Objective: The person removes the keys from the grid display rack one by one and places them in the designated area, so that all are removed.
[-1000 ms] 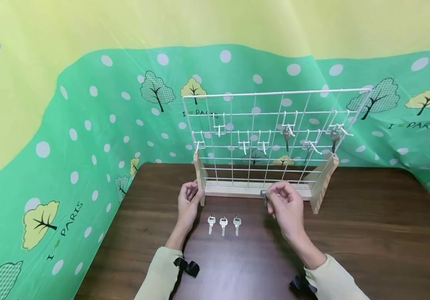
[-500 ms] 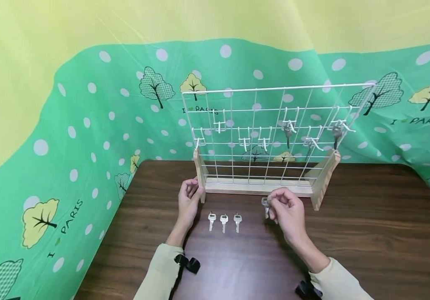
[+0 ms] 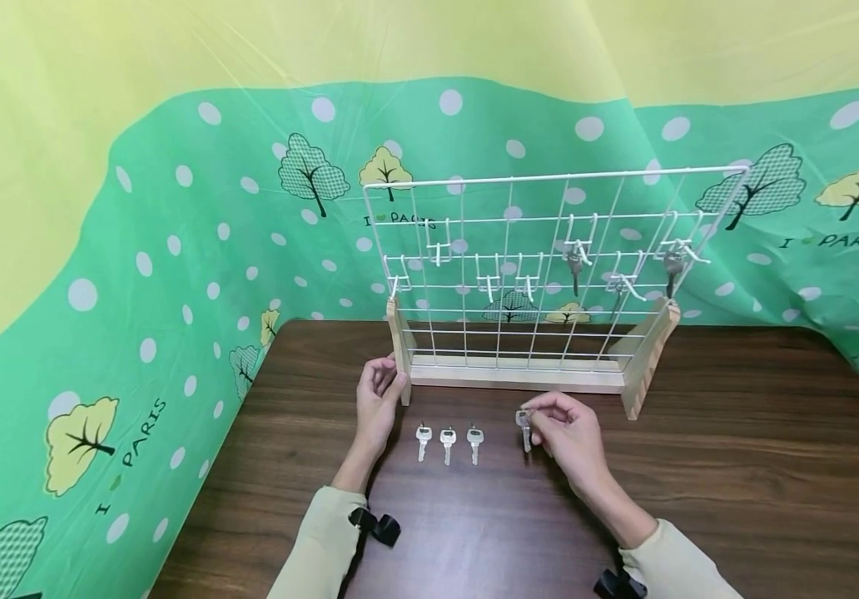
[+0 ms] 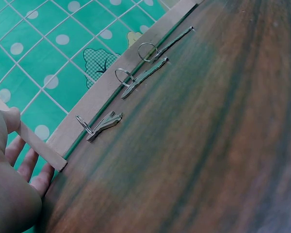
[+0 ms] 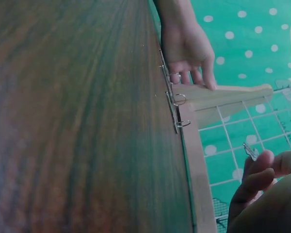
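My left hand (image 3: 379,403) holds the left wooden leg (image 3: 399,353) of a white wire grid rack (image 3: 508,266), thumb on one side and fingers behind it in the left wrist view. Just in front of the rack my right hand (image 3: 568,433) pinches a silver key (image 3: 523,428) by its head, blade pointing down. To its left lie a left key (image 3: 422,443), a middle key (image 3: 448,446) and a right key (image 3: 474,445) in a row on the table. Split rings (image 4: 124,77) stand up from them in the left wrist view.
White hooks (image 3: 488,283) sit across the grid. Keys hang at its right side, one key (image 3: 575,268) near the centre and another key (image 3: 672,270) by the right edge. A brown wooden table (image 3: 767,449) carries the rack, with a green patterned curtain (image 3: 197,249) behind.
My right hand has come down and toward me with its key, shifting slightly left in the last half second. The left hand stays at the rack's leg. The head view has tilted slightly.
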A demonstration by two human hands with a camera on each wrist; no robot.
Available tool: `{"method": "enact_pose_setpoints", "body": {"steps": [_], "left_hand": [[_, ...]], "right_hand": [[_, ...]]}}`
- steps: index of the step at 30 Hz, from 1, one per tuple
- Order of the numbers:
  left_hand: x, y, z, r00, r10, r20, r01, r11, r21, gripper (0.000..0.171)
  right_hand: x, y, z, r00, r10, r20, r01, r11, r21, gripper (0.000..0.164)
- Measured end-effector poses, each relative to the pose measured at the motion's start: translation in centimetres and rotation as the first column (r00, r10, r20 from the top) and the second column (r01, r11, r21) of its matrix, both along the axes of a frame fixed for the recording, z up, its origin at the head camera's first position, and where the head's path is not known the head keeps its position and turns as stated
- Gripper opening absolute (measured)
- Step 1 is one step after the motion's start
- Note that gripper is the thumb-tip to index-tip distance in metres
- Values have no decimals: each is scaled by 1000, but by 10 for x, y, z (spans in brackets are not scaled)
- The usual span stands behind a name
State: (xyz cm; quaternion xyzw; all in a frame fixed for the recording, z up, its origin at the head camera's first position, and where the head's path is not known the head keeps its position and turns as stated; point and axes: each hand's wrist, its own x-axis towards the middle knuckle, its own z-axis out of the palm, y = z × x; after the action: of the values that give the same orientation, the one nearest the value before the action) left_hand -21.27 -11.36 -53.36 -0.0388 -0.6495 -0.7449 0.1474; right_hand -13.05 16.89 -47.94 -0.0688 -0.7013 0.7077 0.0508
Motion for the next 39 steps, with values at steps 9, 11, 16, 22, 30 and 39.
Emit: {"method": "enact_pose_setpoints", "body": {"steps": [9,11,16,22,30,39], "left_hand": [[0,0,1,1000,-2,1,2,1000,7,28],[0,1,1,1000,-2,2,2,1000,7,28],[-1,2,1,1000,-4,5,4,1000,10,28],[-1,1,0,1000,-3,10,3,1000,9,29],[0,0,0,1000,-8,10,8,1000,14,29],[2,1,3,1000,0,20,-1,1000,25,28]], "right_hand": [[-2,0,-13,988,83,129,-82,997,-13,14],[-3,1,-16,985,104,141,-105,995,0,14],[-3,2,-25,976,147,160,-155,987,39,13],[-2,0,-26,977,155,144,-172,978,120,13],[-10,7,-47,990,137,5,-122,864,488,5],[-15,8,-66,984,147,-101,-47,759,649,11]]}}
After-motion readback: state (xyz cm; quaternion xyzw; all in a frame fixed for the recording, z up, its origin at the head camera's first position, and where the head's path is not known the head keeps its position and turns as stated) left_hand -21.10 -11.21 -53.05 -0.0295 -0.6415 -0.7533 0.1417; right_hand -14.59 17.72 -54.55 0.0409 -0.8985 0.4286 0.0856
